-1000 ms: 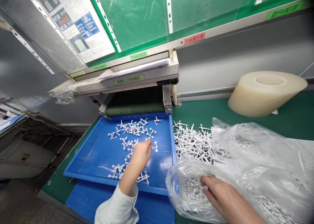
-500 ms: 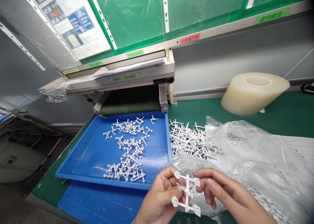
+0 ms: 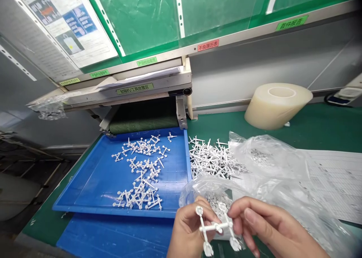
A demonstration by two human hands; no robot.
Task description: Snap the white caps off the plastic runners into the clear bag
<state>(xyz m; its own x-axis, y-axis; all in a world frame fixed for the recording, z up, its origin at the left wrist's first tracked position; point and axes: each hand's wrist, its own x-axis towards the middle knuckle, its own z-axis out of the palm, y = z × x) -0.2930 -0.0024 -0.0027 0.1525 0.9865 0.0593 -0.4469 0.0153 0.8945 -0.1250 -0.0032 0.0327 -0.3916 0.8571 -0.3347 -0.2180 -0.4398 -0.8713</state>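
Observation:
In front of me is a white H-shaped plastic sprue [image 3: 210, 228] with small round clawed pieces at its ends. My left hand [image 3: 185, 228] is closed on its left side, the fingertips behind the bars. The bent fingers of my right hand [image 3: 263, 222] are at the sprue's right side, touching it near the upper right piece; part of that grip is hidden. Just behind my hands an open clear plastic bag [image 3: 195, 188] contains many small loose pieces. To the left, similar white sprues [image 3: 145, 175] lie scattered in a blue tray [image 3: 93, 211].
Bare white sprue sticks [image 3: 210, 158] are heaped right of the tray. Another clear bag [image 3: 279, 152] rests on a paper sheet [image 3: 333, 179]. A big tape roll [image 3: 274, 111] stands behind. A conveyor belt [image 3: 144, 124] ends at the tray, under a shelf [image 3: 158, 83].
The sprue has turned about a quarter turn in my left hand, its middle bar now lying roughly level. My right fingers stay beside it. The view has shifted slightly to the right.

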